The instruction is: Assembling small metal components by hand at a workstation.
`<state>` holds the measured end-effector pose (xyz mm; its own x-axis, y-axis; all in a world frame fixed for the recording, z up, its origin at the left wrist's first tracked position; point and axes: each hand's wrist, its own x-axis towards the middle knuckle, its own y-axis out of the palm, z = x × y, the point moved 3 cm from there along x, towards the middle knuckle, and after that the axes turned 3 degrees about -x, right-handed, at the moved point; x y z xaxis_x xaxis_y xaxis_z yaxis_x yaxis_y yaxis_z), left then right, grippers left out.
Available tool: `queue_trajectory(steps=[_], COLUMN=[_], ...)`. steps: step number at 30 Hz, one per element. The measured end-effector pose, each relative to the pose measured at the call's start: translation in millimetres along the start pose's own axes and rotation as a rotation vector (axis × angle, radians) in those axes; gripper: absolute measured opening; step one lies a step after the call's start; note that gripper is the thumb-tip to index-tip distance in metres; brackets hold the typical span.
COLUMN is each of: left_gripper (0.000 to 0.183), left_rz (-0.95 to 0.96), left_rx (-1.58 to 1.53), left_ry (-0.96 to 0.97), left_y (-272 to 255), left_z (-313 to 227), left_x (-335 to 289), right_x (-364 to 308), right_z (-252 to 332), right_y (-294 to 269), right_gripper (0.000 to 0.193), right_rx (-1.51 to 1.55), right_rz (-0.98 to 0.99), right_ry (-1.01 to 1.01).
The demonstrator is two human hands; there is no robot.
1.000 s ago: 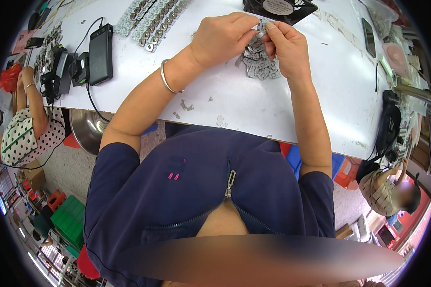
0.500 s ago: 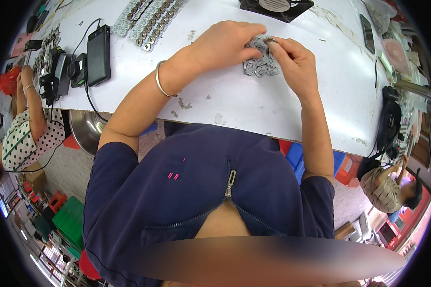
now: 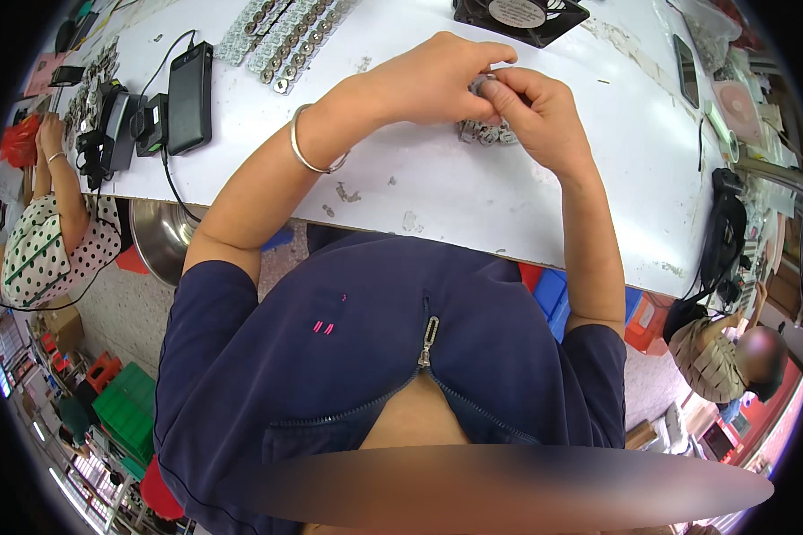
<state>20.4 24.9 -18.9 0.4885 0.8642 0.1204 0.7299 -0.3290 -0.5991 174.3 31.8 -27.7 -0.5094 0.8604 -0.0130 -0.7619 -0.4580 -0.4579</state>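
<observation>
My left hand (image 3: 446, 82) and my right hand (image 3: 544, 116) meet above the white table. Between their fingertips is a small grey part (image 3: 479, 86), mostly covered. My right thumb and forefinger pinch it from the right. My left hand curls around its other side, thumb below, with one finger stretched out over it. Just beneath lies a heap of small clear and grey metallic pieces (image 3: 486, 134), partly hidden by my hands. A silver bangle circles my left wrist.
Clear trays of round metal pieces (image 3: 299, 45) lie far left, near a black power bank (image 3: 190, 98) with cables. A black fan (image 3: 522, 20) stands at the back, a phone (image 3: 685, 69) at right. Co-workers sit left (image 3: 58, 232) and right (image 3: 709, 357).
My left hand has moved from the heap up to my right fingertips, its fingers closing around the small part. My right hand has shifted slightly left. The view has moved a little.
</observation>
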Motion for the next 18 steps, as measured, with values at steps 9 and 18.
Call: queue_trajectory(steps=[9,18], left_gripper=[0.030,0.021], left_rz=[0.259,0.273], left_rx=[-0.363,-0.514], left_ry=[-0.320,-0.108], left_y=[-20.3,-25.5], left_z=[5.0,19.2], left_x=[-9.1,-12.6], right_x=[1.5,7.4], right_z=[4.5,-10.2], right_y=[-7.9,-2.0], right_gripper=[0.021,0.022], right_rx=[0.136,0.441], right_rz=[0.017,0.097], right_ry=[0.064,0.093])
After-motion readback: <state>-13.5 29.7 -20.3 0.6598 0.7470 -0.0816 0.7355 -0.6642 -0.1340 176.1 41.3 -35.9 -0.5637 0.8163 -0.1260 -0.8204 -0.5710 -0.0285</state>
